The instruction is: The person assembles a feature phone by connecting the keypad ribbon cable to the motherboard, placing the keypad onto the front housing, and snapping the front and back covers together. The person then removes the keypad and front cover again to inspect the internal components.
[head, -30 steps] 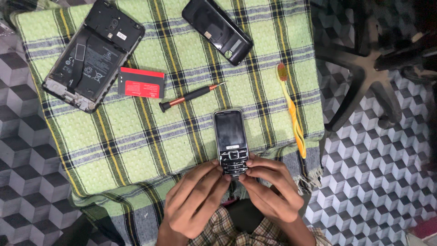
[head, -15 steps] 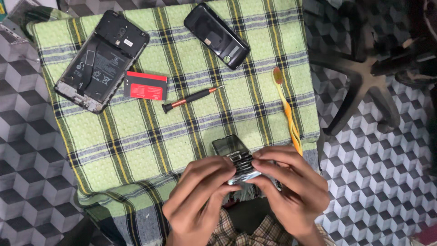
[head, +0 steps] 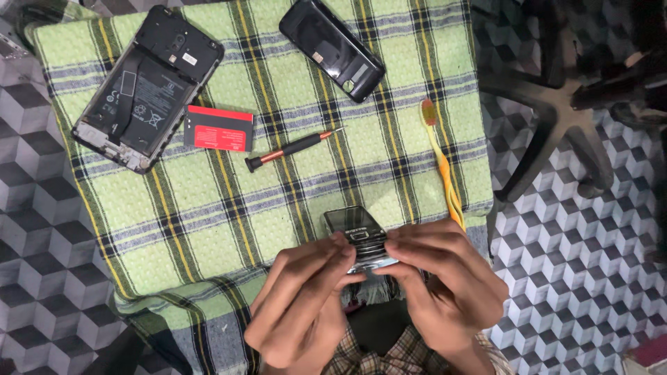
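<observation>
Checked green cloth (head: 208,208) covers my table over cube-patterned flooring (head: 590,264); chair base (head: 556,118) at two o'clock; my left hand (head: 302,305) and right hand (head: 445,285) pinch the keypad phone (head: 354,226).

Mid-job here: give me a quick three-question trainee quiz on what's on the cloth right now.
1. True or false: both hands, left hand and right hand, grip the small black keypad phone.
2. Which lies nearest the red-and-black card? A) orange toothbrush B) opened black smartphone with exposed battery C) black phone back cover
3. What tool lies mid-cloth on the green plaid cloth?

Key: 1 true; 2 B; 3 the red-and-black screwdriver.
</observation>
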